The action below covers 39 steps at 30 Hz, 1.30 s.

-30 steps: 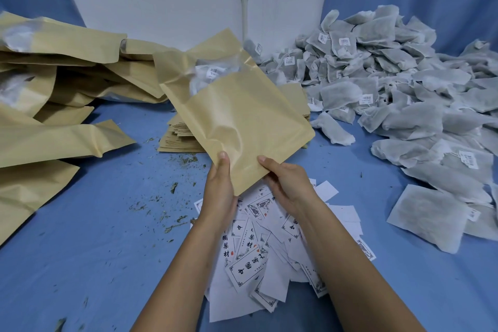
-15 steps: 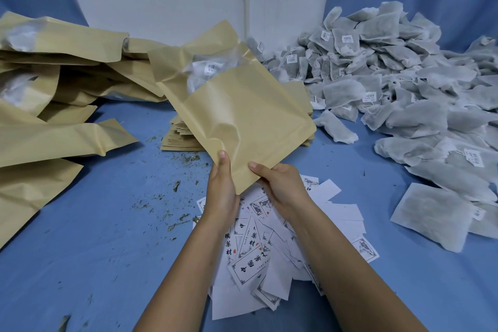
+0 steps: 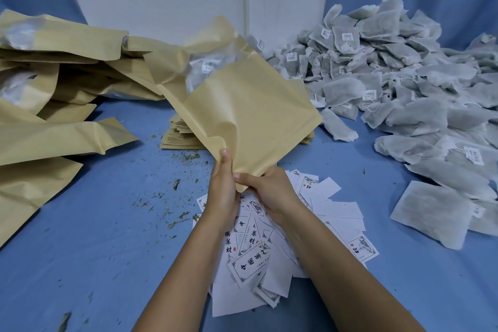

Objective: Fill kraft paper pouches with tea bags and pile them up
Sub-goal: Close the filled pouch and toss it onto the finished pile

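A kraft paper pouch (image 3: 242, 110) stands tilted in the air at the middle of the head view, its clear window showing tea bags inside. Both hands hold it by its near bottom corner: my left hand (image 3: 223, 186) grips the corner with the thumb on the front, and my right hand (image 3: 269, 191) pinches the same corner from the right. A big heap of grey tea bags (image 3: 404, 83) fills the right side. Filled pouches (image 3: 54, 83) are piled at the left.
A flat stack of empty kraft pouches (image 3: 180, 135) lies behind the held pouch. Loose printed paper labels (image 3: 283, 245) are scattered under my forearms. Tea crumbs (image 3: 167, 197) dot the blue cloth (image 3: 80, 264). A single tea bag (image 3: 431, 213) lies at the near right.
The held pouch has tipped a little further left and crumpled at its near corner. My right hand has slid left along the bottom edge until it meets my left hand.
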Tool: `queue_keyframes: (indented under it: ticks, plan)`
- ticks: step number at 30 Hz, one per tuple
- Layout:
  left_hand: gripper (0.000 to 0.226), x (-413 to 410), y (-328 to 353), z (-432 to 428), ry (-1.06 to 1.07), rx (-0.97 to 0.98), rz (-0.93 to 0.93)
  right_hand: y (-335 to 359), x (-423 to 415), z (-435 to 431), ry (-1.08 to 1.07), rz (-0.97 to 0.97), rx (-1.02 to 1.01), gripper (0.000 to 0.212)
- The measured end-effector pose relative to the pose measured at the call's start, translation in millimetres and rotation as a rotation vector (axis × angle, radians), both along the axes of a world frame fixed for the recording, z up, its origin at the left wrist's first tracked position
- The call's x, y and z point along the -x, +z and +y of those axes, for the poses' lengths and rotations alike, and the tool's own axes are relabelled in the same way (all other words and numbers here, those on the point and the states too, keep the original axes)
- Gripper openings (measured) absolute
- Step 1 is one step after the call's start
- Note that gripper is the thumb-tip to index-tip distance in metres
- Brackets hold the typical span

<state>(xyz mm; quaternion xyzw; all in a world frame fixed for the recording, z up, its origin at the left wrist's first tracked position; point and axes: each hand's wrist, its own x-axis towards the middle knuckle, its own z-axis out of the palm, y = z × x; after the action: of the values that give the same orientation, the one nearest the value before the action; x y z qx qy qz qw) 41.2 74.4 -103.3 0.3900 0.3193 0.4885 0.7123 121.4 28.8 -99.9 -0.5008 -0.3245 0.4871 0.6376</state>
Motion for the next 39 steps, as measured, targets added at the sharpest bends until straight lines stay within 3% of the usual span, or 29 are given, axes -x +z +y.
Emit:
queue_keyframes:
  ticks: [4, 9, 16, 20, 23, 24, 26, 28, 35, 39]
  plan:
    - [0.022, -1.9, 1.6, 1.9, 0.038, -0.043, 0.024, 0.3, -3.0, 3.1, 0.012, 0.088, 0.007, 0.021]
    - [0.019, 7.8, 3.4, 9.4, 0.087, -0.064, 0.075, 10.6, -37.1, 2.7, -0.297, 0.094, 0.011, 0.014]
    - [0.019, 11.1, -1.0, 10.3, 0.074, -0.098, 0.225, 16.7, -41.6, -1.8, -0.264, 0.278, -0.083, 0.005]
    - [0.019, 13.5, -0.8, 10.0, 0.105, -0.148, 0.275, 16.7, -46.4, -4.0, -0.309, 0.184, -0.055, 0.004]
    - [0.021, 15.5, 0.6, 12.8, 0.135, -0.171, 0.296, 16.5, -47.9, -4.8, -0.251, 0.157, -0.055, 0.033]
    - [0.019, 17.5, 0.5, 14.9, 0.148, -0.171, 0.294, 18.8, -47.6, -5.3, -0.233, 0.163, -0.064, 0.030]
    - [0.019, 21.9, 0.2, 18.5, 0.171, -0.193, 0.320, 21.3, -53.4, -4.7, -0.300, 0.232, -0.091, 0.003]
    - [0.019, 23.8, 0.1, 18.8, 0.178, -0.223, 0.371, 22.7, -63.9, -5.3, -0.415, 0.285, -0.096, 0.012]
    - [0.020, 31.3, -1.5, 21.7, 0.331, -0.254, 0.537, 16.4, -66.4, -1.5, -0.449, 0.001, 0.053, 0.020]
    - [0.020, 45.8, 6.3, 27.9, 0.303, -0.255, 0.561, 15.7, -55.0, -0.5, -0.395, -0.360, 0.072, 0.026]
